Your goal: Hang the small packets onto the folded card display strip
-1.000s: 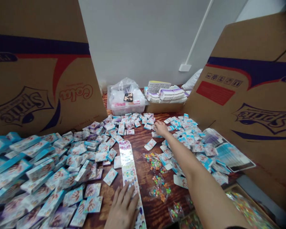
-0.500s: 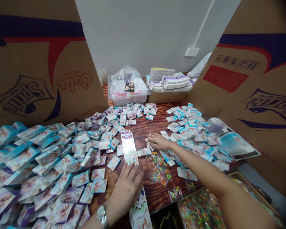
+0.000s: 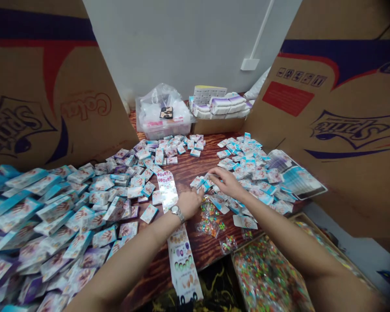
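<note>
While both hands meet over the tabletop (image 3: 195,167), the right hand (image 3: 225,182) pinches one small box (image 3: 199,182). The left hand (image 3: 188,203), fingers curled together and holding nothing visible, sits just beside one sticker strip (image 3: 177,229) running lengthwise away from the person.

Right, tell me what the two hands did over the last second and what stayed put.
The right hand drew back from the far packets to a small box at mid-table. The left hand came off the long sticker strip and moved up beside that box. Whether either grips it is unclear. The box piles, candy bags and cardboard walls stayed put.
</note>
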`<move>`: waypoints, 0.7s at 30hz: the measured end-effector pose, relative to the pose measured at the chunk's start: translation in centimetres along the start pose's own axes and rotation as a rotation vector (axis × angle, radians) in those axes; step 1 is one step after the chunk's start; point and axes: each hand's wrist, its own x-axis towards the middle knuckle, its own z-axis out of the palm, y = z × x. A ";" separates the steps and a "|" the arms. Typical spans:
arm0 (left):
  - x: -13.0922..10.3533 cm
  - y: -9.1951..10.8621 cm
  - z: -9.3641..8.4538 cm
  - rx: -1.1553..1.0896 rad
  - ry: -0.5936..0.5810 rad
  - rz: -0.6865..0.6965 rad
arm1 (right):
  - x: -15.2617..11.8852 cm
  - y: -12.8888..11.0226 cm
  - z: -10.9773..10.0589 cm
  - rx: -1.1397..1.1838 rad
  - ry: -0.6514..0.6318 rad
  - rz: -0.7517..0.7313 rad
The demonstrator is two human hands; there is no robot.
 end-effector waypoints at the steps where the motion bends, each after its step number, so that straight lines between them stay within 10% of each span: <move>1: -0.2 -0.1 -1.0 -0.028 0.028 -0.007 | -0.6 -0.4 -0.3 0.022 0.044 0.029; 5: -2.6 -1.3 -5.7 -0.220 0.179 -0.085 | -4.1 -1.9 0.3 0.075 -0.045 0.073; 9: -7.2 -2.9 -8.2 -1.133 0.291 -0.387 | -8.3 -3.1 4.0 -0.048 -0.380 -0.027; 21: -16.4 -2.8 -4.5 -1.715 0.282 -0.774 | -9.3 -2.9 7.3 -0.270 -0.472 -0.155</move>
